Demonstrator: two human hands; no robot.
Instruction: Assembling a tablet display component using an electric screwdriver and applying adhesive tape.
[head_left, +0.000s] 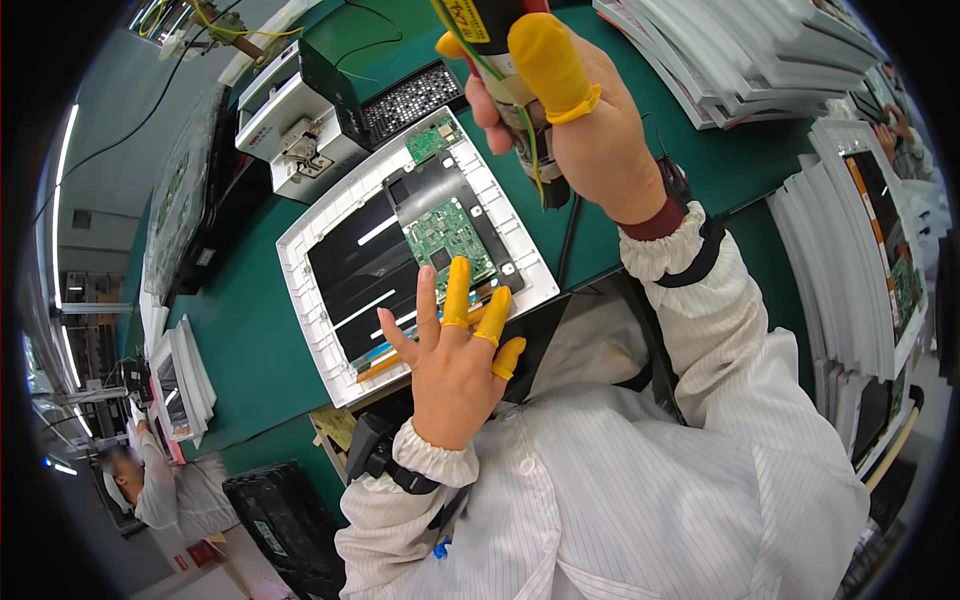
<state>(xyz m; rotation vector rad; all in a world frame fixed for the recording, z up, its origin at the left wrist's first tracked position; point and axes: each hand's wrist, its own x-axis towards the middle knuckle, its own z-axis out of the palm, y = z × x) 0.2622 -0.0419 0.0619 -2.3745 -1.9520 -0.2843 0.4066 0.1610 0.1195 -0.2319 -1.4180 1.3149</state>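
Note:
A white-framed display panel (526, 245) lies back side up on the green bench, with a green circuit board (448, 238) on its dark metal plate and a smaller green board (433, 141) by its far edge. My left hand (455, 385) is open, fingers spread over the panel's near edge beside the larger board; several fingers wear yellow finger cots. Above and right of the panel, my right hand (605, 140) is wrapped around an electric screwdriver (490, 58) with a yellow label and a green-yellow wire. Its black lower end points down, apart from the panel.
A white boxy machine (268, 140) and a black perforated tray (415, 98) stand beyond the panel. Stacks of white panels rise at far right (740, 60) and right (825, 240). More panels (183, 385) lie left. A black chair (285, 530) and another person (180, 490) are lower left.

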